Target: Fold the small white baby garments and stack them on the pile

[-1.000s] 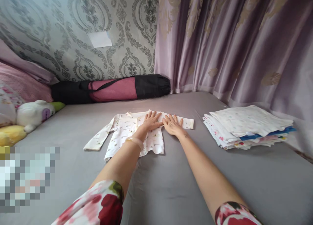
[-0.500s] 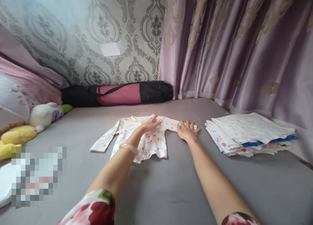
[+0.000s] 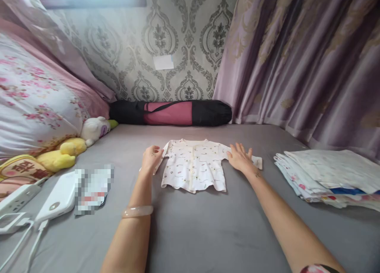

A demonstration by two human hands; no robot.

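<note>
A small white baby shirt [image 3: 194, 166] with a scattered print lies front up and spread on the grey bed sheet, its sleeves out to both sides. My left hand [image 3: 152, 158] is over the left sleeve, fingers loosely bent and apart, covering part of it. On the right sleeve rests my right hand [image 3: 240, 158], open with fingers spread. The sleeve's cuff [image 3: 257, 163] shows beyond it. To the right sits a stack of folded baby clothes [image 3: 329, 174].
A black and pink rolled bag [image 3: 169, 113] lies along the wall. At left are a floral pillow [image 3: 38, 106], plush toys [image 3: 94, 130], a white power bank [image 3: 59, 195] with cables, a power strip [image 3: 20, 195] and a blurred packet [image 3: 94, 191]. Curtains [image 3: 267, 67] hang at right.
My left hand has moved from the shirt's chest to its left sleeve. The shirt front is now uncovered. My right hand stays on the right sleeve; the view has turned left.
</note>
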